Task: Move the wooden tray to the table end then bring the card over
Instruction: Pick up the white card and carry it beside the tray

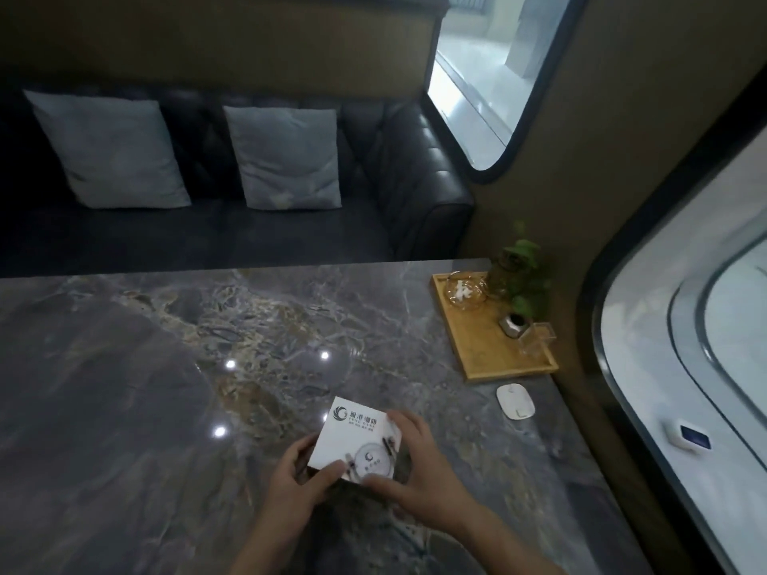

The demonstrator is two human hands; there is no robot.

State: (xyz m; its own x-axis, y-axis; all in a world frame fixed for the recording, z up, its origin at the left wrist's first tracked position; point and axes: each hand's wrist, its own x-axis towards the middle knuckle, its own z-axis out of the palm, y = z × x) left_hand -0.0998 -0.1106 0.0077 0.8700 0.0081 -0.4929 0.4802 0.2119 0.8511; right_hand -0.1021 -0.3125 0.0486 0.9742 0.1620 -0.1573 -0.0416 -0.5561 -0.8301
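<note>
Tabletop (pixel 166 346) noted as glossy veined stone, tray (pixel 485 350) as matt pale wood, card (pixel 352 437) as smooth white paper, sofa (pixel 406 188) as dark tufted leather, cushions (pixel 112 151) as grey cloth.

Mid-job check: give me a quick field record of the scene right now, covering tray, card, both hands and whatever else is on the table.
tray: wooden tray at the table's far right end, by the wall
tray contents: glass teapot, plant, small metal pot, clear glass
card: white printed card, near the table's front edge
left hand: left hand gripping the card's left side
right hand: right hand gripping its right side and lower edge
other: white oval device on the table just in front of the tray
</note>
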